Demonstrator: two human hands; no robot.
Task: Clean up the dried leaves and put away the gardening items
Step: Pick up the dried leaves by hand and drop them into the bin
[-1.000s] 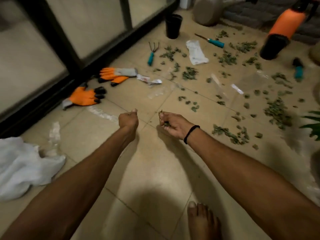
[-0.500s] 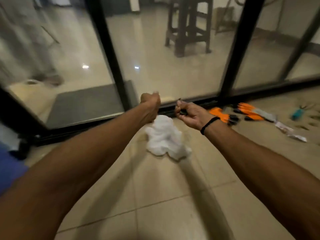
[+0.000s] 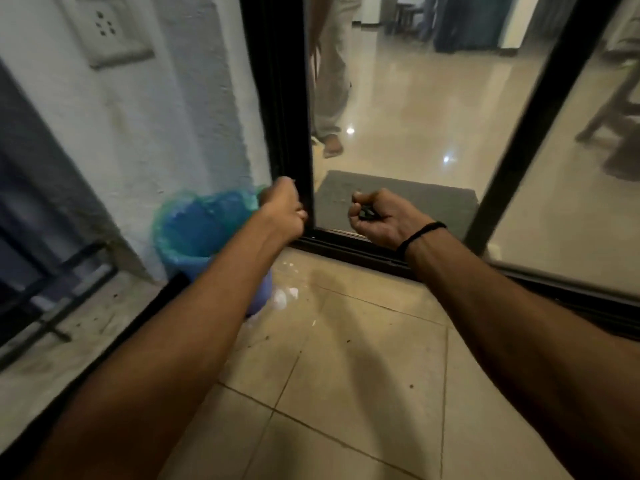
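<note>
The right hand (image 3: 384, 220) curls around dark dried leaves (image 3: 366, 213). The left hand (image 3: 285, 211) is a tight fist (its content is hidden), with the blue bin (image 3: 173, 254) just beside it on the left.

Left hand (image 3: 284, 211): curled tight, back to camera; fist contents, if any, hidden. Right hand (image 3: 379, 218): curled round dark scraps (image 3: 367, 213), probably dried leaves, too small and shadowed to tell. Blue bin (image 3: 194, 226): near side and base covered by left forearm; inside blurred. Person behind glass (image 3: 329, 81): only legs and one foot in view, rest cut by top edge. Wall socket plate (image 3: 107, 29): blurred, clipped at top edge. Chair (image 3: 604, 121): cut by right edge. Doormat (image 3: 443, 199): near edge partly hidden behind right hand. Railing (image 3: 79, 254): smeared, runs off left edge.
</note>
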